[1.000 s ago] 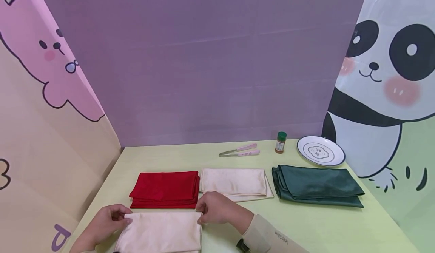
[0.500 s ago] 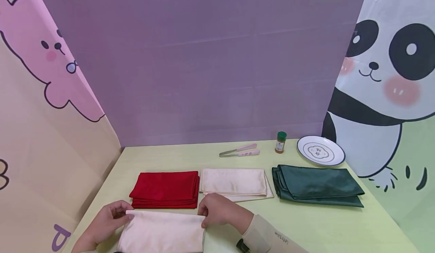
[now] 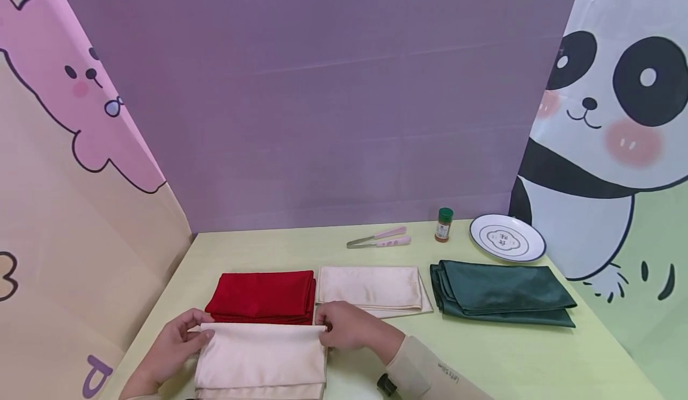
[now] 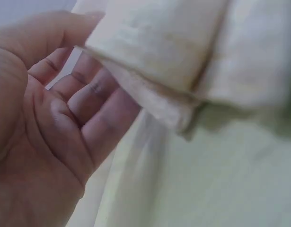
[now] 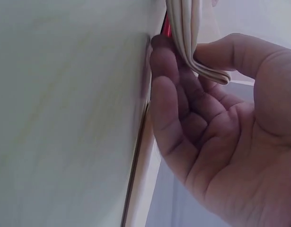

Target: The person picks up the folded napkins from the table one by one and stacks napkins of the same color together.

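Observation:
A folded cream cloth (image 3: 263, 358) spans the space between both hands at the front of the table. My left hand (image 3: 174, 343) pinches its far left corner between thumb and fingers. At the far right corner my right hand (image 3: 349, 328) grips the edge; in the right wrist view the stacked layers of the cloth (image 5: 185, 33) run between thumb and fingers. The left wrist view shows the cloth's layers (image 4: 150, 52) hanging from the pinch. Just behind it lies a folded red cloth (image 3: 260, 295), its front edge partly hidden by the cream one.
A second folded cream cloth (image 3: 371, 286) lies behind my right hand, with a folded dark green cloth (image 3: 500, 292) to its right. Farther back are tongs with pink handles (image 3: 378, 239), a small green-capped jar (image 3: 444, 225) and a white plate (image 3: 507, 239).
Both hands have raised the cream cloth's far edge, which now overlaps the front of the red cloth in the head view. A lower layer shows at its near side.

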A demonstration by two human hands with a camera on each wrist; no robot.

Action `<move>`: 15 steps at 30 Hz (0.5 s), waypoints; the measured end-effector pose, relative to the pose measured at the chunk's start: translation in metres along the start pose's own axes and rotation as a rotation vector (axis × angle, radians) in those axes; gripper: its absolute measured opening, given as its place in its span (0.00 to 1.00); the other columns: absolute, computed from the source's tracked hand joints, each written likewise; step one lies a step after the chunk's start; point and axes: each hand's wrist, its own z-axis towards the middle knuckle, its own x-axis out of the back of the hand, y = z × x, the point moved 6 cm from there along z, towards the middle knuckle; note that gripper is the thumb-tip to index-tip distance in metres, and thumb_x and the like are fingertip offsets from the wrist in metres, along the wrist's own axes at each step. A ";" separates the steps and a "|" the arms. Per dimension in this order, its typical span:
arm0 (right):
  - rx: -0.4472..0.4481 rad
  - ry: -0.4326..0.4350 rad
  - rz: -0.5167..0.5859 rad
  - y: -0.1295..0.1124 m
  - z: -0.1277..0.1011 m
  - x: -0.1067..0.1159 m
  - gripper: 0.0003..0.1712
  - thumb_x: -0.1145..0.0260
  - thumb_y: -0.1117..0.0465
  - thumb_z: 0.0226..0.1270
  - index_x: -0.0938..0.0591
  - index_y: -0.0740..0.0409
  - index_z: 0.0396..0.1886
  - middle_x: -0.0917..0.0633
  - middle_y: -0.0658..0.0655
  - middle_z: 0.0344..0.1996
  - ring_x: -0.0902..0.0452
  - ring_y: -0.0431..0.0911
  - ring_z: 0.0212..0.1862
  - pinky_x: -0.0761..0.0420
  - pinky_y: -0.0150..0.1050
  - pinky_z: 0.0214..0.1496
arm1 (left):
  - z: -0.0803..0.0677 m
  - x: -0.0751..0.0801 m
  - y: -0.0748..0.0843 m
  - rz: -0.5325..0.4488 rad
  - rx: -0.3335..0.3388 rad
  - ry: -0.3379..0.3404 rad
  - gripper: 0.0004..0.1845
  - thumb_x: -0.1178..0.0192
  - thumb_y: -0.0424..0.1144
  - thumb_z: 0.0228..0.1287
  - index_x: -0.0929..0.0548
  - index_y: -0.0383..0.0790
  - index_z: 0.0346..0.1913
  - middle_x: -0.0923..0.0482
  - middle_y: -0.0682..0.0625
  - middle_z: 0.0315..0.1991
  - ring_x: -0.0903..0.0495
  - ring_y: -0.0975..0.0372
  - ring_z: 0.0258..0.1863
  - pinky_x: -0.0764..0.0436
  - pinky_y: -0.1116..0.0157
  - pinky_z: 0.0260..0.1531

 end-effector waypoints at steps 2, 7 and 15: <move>0.007 0.008 0.027 0.000 0.000 0.001 0.11 0.33 0.70 0.60 0.24 0.50 0.30 0.32 0.42 0.16 0.36 0.35 0.23 0.33 0.30 0.28 | 0.001 -0.001 -0.001 -0.007 0.023 0.020 0.12 0.34 0.29 0.72 0.22 0.31 0.53 0.18 0.51 0.48 0.13 0.58 0.30 0.12 0.62 0.33; 0.021 0.074 0.091 -0.002 0.001 0.009 0.10 0.33 0.69 0.67 0.23 0.50 0.34 0.25 0.43 0.20 0.32 0.35 0.26 0.29 0.32 0.30 | 0.002 -0.001 -0.002 -0.021 0.033 0.057 0.13 0.34 0.30 0.72 0.22 0.33 0.54 0.19 0.52 0.48 0.13 0.59 0.29 0.11 0.56 0.30; 0.001 0.105 0.329 -0.003 0.002 0.014 0.05 0.36 0.70 0.74 0.22 0.57 0.44 0.21 0.52 0.32 0.13 0.55 0.24 0.16 0.38 0.26 | 0.003 -0.002 0.000 -0.033 0.004 0.085 0.13 0.35 0.29 0.72 0.22 0.30 0.55 0.19 0.53 0.46 0.14 0.60 0.29 0.11 0.56 0.28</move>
